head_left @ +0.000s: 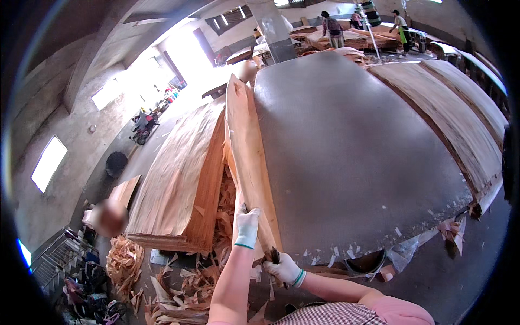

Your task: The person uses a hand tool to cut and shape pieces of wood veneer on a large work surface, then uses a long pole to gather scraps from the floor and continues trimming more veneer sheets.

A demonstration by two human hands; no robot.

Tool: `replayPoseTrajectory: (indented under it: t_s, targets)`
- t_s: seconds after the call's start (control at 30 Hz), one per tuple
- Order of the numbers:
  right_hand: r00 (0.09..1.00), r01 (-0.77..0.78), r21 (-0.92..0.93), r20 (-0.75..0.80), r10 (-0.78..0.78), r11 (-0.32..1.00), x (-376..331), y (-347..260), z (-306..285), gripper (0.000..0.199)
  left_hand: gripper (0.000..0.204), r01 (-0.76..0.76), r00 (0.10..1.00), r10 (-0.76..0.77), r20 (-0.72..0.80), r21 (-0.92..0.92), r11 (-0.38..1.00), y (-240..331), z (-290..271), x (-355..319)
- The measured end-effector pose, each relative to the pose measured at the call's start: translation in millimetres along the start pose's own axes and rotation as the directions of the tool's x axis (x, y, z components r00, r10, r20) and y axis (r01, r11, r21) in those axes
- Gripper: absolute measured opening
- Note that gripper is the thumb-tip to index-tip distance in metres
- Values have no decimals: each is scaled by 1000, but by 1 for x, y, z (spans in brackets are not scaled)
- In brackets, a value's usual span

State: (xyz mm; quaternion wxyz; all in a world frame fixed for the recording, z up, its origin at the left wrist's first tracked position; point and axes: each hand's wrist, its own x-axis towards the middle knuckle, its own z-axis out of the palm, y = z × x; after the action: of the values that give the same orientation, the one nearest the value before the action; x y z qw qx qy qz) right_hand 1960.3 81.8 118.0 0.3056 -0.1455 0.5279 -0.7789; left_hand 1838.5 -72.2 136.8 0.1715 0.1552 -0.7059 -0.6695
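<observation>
Left fingers (pixel 249 212) on long veneer (pixel 247 151); right fingers (pixel 274 267) at near end; grey surface (pixel 357 157) beside.

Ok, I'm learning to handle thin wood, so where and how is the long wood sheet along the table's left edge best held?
Probably by its near end, coming from the person's side: the wood sheet is long and narrow, running lengthwise away along the table. The left hand is on it slightly farther up, the right hand beside its near end.

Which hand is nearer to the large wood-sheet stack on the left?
Left. The left hand is on the long wood strip, to the right of the stack; the right hand is farther right, near the strip's lower end.
</observation>
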Motion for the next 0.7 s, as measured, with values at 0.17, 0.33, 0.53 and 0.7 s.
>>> replayPoseTrajectory:
  t_s: [0.17, 0.33, 0.53, 0.7]
  targets:
    - [996, 53, 76, 73, -59, 996, 27, 41, 54, 13, 36, -141, 990, 140, -24, -52, 989, 10, -59, 1]
    - [992, -68, 64, 107, 61, 996, 70, 95, 145, 12, 35, -32, 999, 35, 15, -168, 985, -2, -169, 8]
    - [998, 44, 28, 50, -46, 999, 128, 127, 305, 10, 31, -73, 997, 73, 0, -56, 996, 14, -331, 37]
    - [978, 146, 101, 136, -159, 984, 168, 141, 416, 19, 17, -216, 975, 210, -72, -77, 973, 54, -438, 42]
